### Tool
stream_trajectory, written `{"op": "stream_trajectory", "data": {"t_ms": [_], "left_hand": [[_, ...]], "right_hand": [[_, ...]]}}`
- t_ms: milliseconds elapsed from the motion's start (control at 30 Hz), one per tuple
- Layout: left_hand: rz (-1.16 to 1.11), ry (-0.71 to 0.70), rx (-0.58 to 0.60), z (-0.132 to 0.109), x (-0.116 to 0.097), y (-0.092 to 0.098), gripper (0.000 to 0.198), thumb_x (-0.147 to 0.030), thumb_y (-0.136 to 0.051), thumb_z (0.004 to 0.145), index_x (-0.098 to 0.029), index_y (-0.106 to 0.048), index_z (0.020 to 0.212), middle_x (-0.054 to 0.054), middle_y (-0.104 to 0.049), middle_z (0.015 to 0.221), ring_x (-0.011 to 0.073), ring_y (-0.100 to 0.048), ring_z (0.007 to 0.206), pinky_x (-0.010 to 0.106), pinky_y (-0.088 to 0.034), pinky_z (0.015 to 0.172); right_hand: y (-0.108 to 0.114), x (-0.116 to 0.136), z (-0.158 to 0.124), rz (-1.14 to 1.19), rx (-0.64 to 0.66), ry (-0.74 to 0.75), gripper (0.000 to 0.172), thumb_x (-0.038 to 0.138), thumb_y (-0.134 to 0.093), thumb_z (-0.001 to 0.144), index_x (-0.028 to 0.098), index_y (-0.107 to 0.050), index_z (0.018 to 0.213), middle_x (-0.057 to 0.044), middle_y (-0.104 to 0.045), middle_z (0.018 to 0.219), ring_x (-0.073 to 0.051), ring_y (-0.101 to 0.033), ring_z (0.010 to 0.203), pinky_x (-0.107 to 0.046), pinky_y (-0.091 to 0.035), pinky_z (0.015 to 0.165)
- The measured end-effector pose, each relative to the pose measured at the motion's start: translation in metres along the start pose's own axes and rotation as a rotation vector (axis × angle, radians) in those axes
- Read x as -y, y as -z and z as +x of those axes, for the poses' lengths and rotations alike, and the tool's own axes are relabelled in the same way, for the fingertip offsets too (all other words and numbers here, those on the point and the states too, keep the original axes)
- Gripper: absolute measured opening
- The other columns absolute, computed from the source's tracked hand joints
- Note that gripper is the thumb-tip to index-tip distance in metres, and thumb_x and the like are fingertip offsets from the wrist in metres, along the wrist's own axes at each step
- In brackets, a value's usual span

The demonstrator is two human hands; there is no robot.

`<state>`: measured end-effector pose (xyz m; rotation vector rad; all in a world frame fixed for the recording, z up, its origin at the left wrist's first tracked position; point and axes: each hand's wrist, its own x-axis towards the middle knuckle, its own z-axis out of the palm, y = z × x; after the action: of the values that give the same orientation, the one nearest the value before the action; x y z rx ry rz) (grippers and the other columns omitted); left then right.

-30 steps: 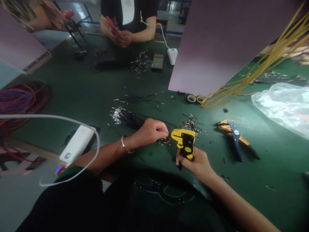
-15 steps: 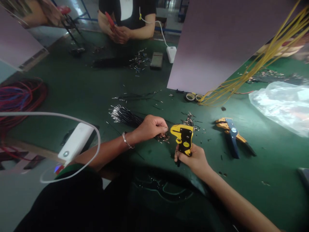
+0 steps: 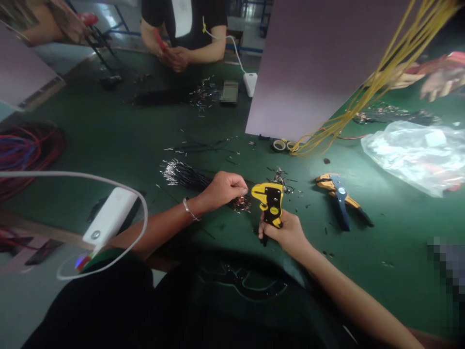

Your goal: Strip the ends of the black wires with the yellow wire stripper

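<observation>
My right hand (image 3: 283, 232) grips the handles of a yellow and black wire stripper (image 3: 268, 203), its head pointing left. My left hand (image 3: 221, 189) is closed in a pinch just left of the tool's jaws, above a bundle of thin black wires (image 3: 187, 177) with bare metal ends that lies on the green table (image 3: 119, 140). What the fingers pinch is too small to see. Cut wire scraps (image 3: 279, 177) lie just beyond the tool.
A second stripper with blue and orange handles (image 3: 339, 196) lies to the right. Yellow wires (image 3: 366, 92) hang over tape rolls (image 3: 283, 145). A clear plastic bag (image 3: 417, 152) is at right, a white power bank (image 3: 105, 220) at left. Another person (image 3: 181, 29) works across the table.
The view has drifted slightly; both hands and the stripper sit a little further left and up in the picture. The grips look the same.
</observation>
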<state>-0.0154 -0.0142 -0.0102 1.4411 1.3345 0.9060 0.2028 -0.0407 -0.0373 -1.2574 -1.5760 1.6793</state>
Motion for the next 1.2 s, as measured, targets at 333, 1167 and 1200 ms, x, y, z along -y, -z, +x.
{"op": "stream_trajectory", "data": {"t_ms": [333,1167,1200], "left_hand": [[-0.016,0.018,-0.016,0.001,0.003,-0.002,0.009,-0.018,-0.064,0.073,-0.011,-0.068,0.07,0.004,-0.066,0.059,0.0099,-0.058,0.052,0.02,-0.045,0.051],[0.025,-0.024,-0.031,-0.005,-0.001,0.003,0.008,-0.015,-0.063,0.074,-0.012,-0.069,0.07,0.003,-0.068,0.061,0.0111,-0.061,0.055,0.02,-0.047,0.052],[0.052,-0.048,-0.053,-0.006,-0.003,0.004,0.008,-0.015,-0.063,0.075,-0.012,-0.069,0.07,0.003,-0.068,0.06,0.0112,-0.061,0.056,0.02,-0.047,0.052]], "right_hand": [[-0.001,0.0,0.002,0.083,0.017,0.0,0.013,0.017,-0.061,0.065,0.02,-0.054,0.076,0.004,-0.063,0.055,-0.014,-0.06,0.047,-0.028,-0.05,0.052],[0.02,0.002,0.0,0.326,0.315,-0.025,0.024,0.026,-0.075,0.074,0.015,-0.062,0.09,-0.006,-0.072,0.077,-0.02,-0.069,0.069,-0.035,-0.056,0.067],[0.022,0.002,0.0,0.338,0.342,-0.034,0.024,0.026,-0.075,0.074,0.015,-0.063,0.092,-0.006,-0.072,0.079,-0.021,-0.07,0.071,-0.035,-0.057,0.068]]}}
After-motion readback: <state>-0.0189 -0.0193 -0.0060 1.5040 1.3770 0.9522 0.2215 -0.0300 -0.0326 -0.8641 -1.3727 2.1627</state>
